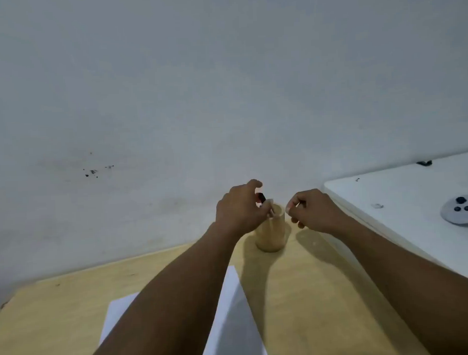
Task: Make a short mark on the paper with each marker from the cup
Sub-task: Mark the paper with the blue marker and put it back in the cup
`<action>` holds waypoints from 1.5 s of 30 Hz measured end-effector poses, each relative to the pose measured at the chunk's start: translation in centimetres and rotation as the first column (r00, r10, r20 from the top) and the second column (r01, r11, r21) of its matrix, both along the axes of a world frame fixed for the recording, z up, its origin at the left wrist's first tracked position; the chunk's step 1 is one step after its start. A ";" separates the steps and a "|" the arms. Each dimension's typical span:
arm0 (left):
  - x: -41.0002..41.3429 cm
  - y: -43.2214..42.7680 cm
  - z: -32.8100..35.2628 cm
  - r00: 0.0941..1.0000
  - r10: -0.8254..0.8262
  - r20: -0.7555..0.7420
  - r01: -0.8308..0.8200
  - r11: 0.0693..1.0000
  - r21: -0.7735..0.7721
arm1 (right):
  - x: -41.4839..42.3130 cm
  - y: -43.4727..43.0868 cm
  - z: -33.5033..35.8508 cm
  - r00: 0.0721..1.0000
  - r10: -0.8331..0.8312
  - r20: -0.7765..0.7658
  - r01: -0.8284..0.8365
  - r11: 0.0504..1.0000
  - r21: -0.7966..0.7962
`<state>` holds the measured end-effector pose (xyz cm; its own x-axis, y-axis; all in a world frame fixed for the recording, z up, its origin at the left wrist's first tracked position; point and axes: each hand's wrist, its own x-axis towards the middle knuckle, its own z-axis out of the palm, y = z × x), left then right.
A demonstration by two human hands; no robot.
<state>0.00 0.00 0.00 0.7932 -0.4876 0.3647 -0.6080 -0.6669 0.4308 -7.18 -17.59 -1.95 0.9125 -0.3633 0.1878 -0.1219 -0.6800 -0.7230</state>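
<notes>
A tan cup (271, 234) stands on the wooden table near the wall. My left hand (239, 211) is at the cup's left rim, fingers closed on a marker (261, 197) whose dark end sticks up past my thumb; its body slants down to the cup mouth. My right hand (312, 210) hovers just right of the cup, fingers curled in; whether it holds anything is hidden. A white sheet of paper (232, 318) lies on the table in front of the cup, largely covered by my left forearm.
The light wooden table (311, 294) ends at a white wall (198, 99). To the right stands a white surface (403, 198) with a round white controller (461, 209) and small dark bits on it.
</notes>
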 end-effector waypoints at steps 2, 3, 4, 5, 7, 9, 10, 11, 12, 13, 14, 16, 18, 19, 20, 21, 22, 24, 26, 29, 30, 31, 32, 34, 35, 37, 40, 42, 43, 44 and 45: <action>1.3 -0.9 0.1 1.000 0.008 0.013 -0.008 1.000 0.022 | 0.8 -0.5 -0.1 1.000 -0.013 -0.006 0.013 1.000 0.008; 1.9 -1.2 0.0 1.000 0.010 0.024 -0.011 0.999 0.044 | 1.2 -0.7 -0.2 1.000 -0.014 -0.014 0.014 1.000 0.009; 2.2 -1.3 0.1 1.000 0.027 0.014 -0.028 0.997 0.067 | 1.4 -0.7 -0.4 0.999 -0.020 -0.025 0.020 1.000 0.011; 2.5 -1.5 0.0 1.000 0.022 0.011 -0.023 0.998 0.065 | 1.7 -0.8 -0.6 1.000 -0.017 -0.026 0.018 1.000 0.024; 2.9 -1.4 -0.2 1.000 -0.006 0.009 0.006 1.000 0.027 | 1.9 -0.7 -0.6 1.000 -0.020 -0.023 0.021 0.999 0.048; 2.8 -1.0 0.0 1.000 -0.017 0.020 0.018 0.999 -0.044 | 1.7 -0.1 -0.4 0.999 -0.012 -0.032 0.015 0.995 0.096; 2.6 -0.7 0.4 1.000 -0.016 0.019 0.017 0.996 -0.092 | 1.6 0.4 -0.1 0.999 -0.002 -0.042 0.009 0.989 0.151; 2.4 -0.2 0.8 1.000 -0.014 0.021 0.017 0.989 -0.147 | 1.4 1.1 0.3 0.998 0.018 -0.056 -0.005 0.974 0.229; 2.0 0.4 1.4 1.000 -0.008 0.025 0.013 0.981 -0.195 | 1.1 2.0 0.8 0.996 0.051 -0.072 -0.025 0.943 0.332; 1.6 1.1 2.0 1.000 -0.004 0.024 0.010 0.968 -0.251 | 0.9 3.1 1.3 0.992 0.092 -0.090 -0.043 0.895 0.444; 1.1 2.0 2.6 1.000 -0.003 0.010 0.006 0.950 -0.312 | 0.7 4.3 1.8 0.985 0.138 -0.102 -0.059 0.830 0.554; 0.3 4.2 3.5 0.999 -0.014 -0.043 -0.006 0.906 -0.424 | 0.3 7.0 2.3 0.972 0.218 -0.088 -0.083 0.670 0.737; -0.8 6.8 4.1 0.993 -0.036 -0.113 -0.025 0.865 -0.500 | 0.4 10.4 2.3 0.976 0.217 -0.006 -0.101 0.480 0.871; -1.2 8.3 4.2 0.988 -0.049 -0.149 -0.037 0.850 -0.526 | 0.5 12.2 2.2 0.982 0.181 0.048 -0.114 0.376 0.920; -1.6 9.8 4.2 0.982 -0.055 -0.180 -0.053 0.838 -0.543 | 0.7 13.9 2.0 0.987 0.131 0.096 -0.129 0.274 0.953; -1.9 11.5 3.9 0.979 -0.046 -0.201 -0.075 0.829 -0.554 | 0.9 15.5 1.8 0.988 0.080 0.132 -0.145 0.192 0.971; -2.1 13.1 3.4 0.976 -0.022 -0.218 -0.105 0.823 -0.558 | 1.2 17.1 1.6 0.986 0.046 0.158 -0.163 0.139 0.977; -2.6 16.5 2.1 0.965 0.020 -0.261 -0.173 0.797 -0.578 | 1.7 20.4 1.2 0.979 0.039 0.199 -0.202 0.112 0.973; -2.9 19.7 0.5 0.942 0.012 -0.335 -0.248 0.696 -0.674 | 2.2 23.2 1.0 0.966 0.079 0.245 -0.254 0.134 0.958; -2.7 26.4 -2.4 0.878 0.072 -0.473 -0.452 0.452 -0.769 | 2.7 25.5 0.3 0.945 0.124 0.303 -0.320 0.156 0.935; -2.6 29.1 -3.8 0.859 0.132 -0.496 -0.498 0.442 -0.746 | 2.9 25.7 0.0 0.943 0.133 0.305 -0.326 0.188 0.926; -2.5 31.8 -5.2 0.844 0.217 -0.491 -0.529 0.494 -0.690 | 3.1 25.9 -0.4 0.945 0.147 0.292 -0.321 0.244 0.915; -2.4 34.0 -6.6 0.831 0.311 -0.462 -0.550 0.585 -0.596 | 3.2 26.2 -0.7 0.947 0.170 0.271 -0.312 0.306 0.899; -2.5 36.8 -8.9 0.821 0.438 -0.368 -0.561 0.742 -0.369 | 3.6 27.7 -1.7 0.948 0.232 0.217 -0.297 0.406 0.864; -2.4 37.2 -9.7 0.831 0.457 -0.317 -0.540 0.799 -0.265 | 3.8 28.7 -2.4 0.947 0.257 0.195 -0.296 0.452 0.842; -2.4 36.7 -10.8 0.859 0.430 -0.278 -0.475 0.872 -0.118 | 4.5 31.0 -4.1 0.944 0.284 0.170 -0.308 0.565 0.766; -2.2 35.6 -11.9 0.869 0.402 -0.288 -0.419 0.908 0.001 | 5.3 33.4 -6.9 0.944 0.294 0.153 -0.322 0.708 0.629; -1.7 35.3 -12.3 0.878 0.378 -0.294 -0.377 0.924 0.060 | 5.6 34.2 -8.4 0.951 0.282 0.124 -0.300 0.753 0.586; -1.6 35.2 -12.4 0.882 0.363 -0.300 -0.359 0.931 0.072 | 5.8 34.3 -9.1 0.954 0.278 0.115 -0.291 0.754 0.589; -1.4 35.2 -12.5 0.886 0.351 -0.302 -0.346 0.935 0.074 | 5.8 34.4 -9.7 0.955 0.275 0.115 -0.287 0.744 0.604; -1.3 35.2 -12.8 0.890 0.342 -0.300 -0.339 0.939 0.063 | 5.9 34.5 -10.2 0.956 0.271 0.113 -0.282 0.737 0.615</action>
